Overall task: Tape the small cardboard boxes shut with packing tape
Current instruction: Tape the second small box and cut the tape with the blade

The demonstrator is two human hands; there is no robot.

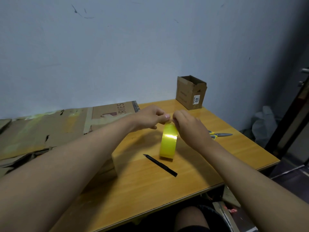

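Head view of a taping bench. A roll of yellow packing tape (168,142) stands on its edge on the wooden table (234,148), near the middle of the surface. Both hands meet at the top of the roll: the left hand (148,118) has its fingers curled, thumb and fingertips pinched at the upper rim of the roll, and the right hand (189,126) is likewise curled with its fingertips pinching the same spot, the two sets of fingertips almost touching. Whether a loose end of tape is lifted between them cannot be made out.

A small cardboard box (191,92) stands upright at the far edge of the table, close to the wall, its top flaps open and a white label on its right face; it is well apart from the roll. A second cardboard box (109,166) lies under the left forearm and is largely hidden by it. A black pen-like tool (160,165) lies on the table just in front of the roll. A pair of scissors (219,135) with yellow-grey handles lies behind the right hand. Flattened cardboard sheets (50,131) cover the surface to the left.
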